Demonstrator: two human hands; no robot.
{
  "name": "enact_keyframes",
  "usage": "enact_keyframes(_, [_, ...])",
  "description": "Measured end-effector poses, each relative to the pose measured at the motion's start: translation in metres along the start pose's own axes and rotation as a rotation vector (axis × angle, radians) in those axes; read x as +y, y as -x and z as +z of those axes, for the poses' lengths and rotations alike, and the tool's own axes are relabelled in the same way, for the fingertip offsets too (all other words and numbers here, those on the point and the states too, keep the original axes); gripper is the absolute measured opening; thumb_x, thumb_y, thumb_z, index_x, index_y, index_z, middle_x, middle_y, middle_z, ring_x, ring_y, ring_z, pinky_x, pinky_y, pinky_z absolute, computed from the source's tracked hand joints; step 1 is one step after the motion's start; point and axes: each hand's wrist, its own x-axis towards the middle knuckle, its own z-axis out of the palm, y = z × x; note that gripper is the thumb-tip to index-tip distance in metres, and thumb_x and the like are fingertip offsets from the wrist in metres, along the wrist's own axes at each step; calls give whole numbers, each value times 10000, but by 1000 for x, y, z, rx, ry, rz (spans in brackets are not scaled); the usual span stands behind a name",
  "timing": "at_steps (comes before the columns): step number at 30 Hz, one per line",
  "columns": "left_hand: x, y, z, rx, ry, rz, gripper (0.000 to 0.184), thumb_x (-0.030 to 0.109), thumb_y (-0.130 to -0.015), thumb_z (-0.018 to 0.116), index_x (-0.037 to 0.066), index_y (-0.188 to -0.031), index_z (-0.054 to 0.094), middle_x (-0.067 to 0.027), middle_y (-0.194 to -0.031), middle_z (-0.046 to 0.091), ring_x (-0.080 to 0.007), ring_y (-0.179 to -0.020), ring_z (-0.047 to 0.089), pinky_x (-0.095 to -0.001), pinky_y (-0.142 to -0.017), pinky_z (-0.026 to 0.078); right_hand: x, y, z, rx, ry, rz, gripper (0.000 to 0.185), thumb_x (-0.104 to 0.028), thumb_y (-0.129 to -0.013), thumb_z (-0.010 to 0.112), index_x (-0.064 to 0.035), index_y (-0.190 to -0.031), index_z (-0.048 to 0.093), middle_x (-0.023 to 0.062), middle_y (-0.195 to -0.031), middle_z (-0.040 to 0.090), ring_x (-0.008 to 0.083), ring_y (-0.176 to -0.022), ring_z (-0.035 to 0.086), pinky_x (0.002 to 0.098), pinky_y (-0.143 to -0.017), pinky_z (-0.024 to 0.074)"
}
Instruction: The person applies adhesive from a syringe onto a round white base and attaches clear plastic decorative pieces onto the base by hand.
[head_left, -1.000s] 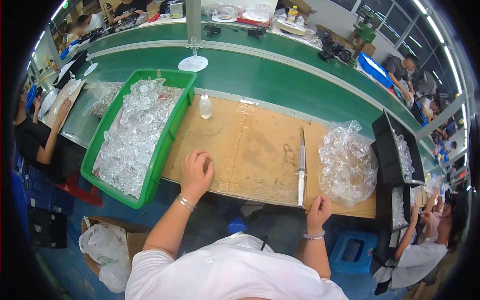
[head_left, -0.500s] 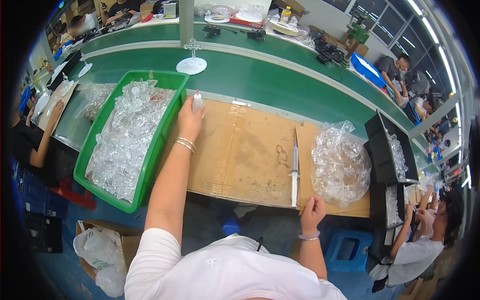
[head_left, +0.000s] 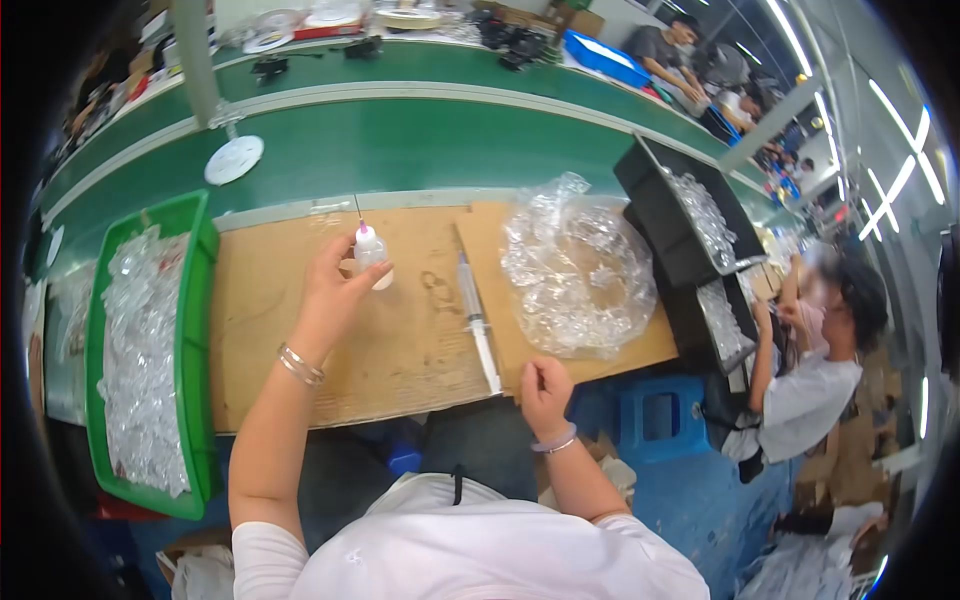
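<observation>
My left hand (head_left: 335,285) is wrapped round a small white needle-tip bottle (head_left: 372,262), held upright above the cardboard sheet (head_left: 290,330), its thin needle pointing up. My right hand (head_left: 547,390) is a closed fist at the front edge of the cardboard; whether anything is inside it is hidden. Just left of that fist lies a large syringe (head_left: 476,320), its tip pointing away from me. Beyond the fist sits a clear plastic bag (head_left: 575,270) of transparent pieces.
A green tray (head_left: 205,350) full of clear plastic parts stands at the left. Two black bins, an upper bin (head_left: 640,190) and a lower bin (head_left: 690,330), hold more at the right. A white disc stand (head_left: 234,160) is on the green bench. A co-worker (head_left: 810,390) sits at the right.
My view has turned to the right. My left hand has moved from beside the green tray to over the cardboard, carrying the bottle. My right hand stays closed by the front edge.
</observation>
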Motion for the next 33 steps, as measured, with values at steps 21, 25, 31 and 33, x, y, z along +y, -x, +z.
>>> enact_keyframes(21, [-26, -144, 179, -313, -90, 56, 452, 16, -683, 679, 13, -1092, 488, -79, -1008, 578, -181, -962, 547, -288, -832, 425, 63, -89, -95, -127, 506, -141, 250, -31, -721, 502, -30, -957, 586, 131, -890, 580, 294, -870, 516, 360, -806, 371])
enact_keyframes(25, [-27, -144, 184, -379, -70, 93, 485, -13, -681, 651, 14, -1126, 461, -87, -1046, 559, -189, -999, 530, -290, -859, 411, 61, -83, -97, -83, 435, -17, 159, -38, -715, 533, -29, -860, 597, 118, -787, 587, 264, -781, 551, 344, -713, 400])
enact_keyframes(31, [-10, -138, 182, -524, -157, 28, 529, -11, -688, 632, 6, -1175, 428, -108, -1092, 541, -210, -1048, 505, -303, -898, 392, 57, -65, -99, 106, 381, -3, 63, -75, -724, 591, -12, -727, 593, 105, -534, 511, 248, -470, 508, 304, -457, 396])
enact_keyframes(33, [-18, -139, 187, -522, -121, 64, 535, -12, -692, 627, 7, -1185, 419, -113, -1104, 535, -212, -1061, 498, -304, -906, 388, 54, -59, -102, 146, 420, -53, 84, -88, -726, 602, -7, -706, 590, 105, -492, 486, 252, -420, 484, 301, -416, 381])
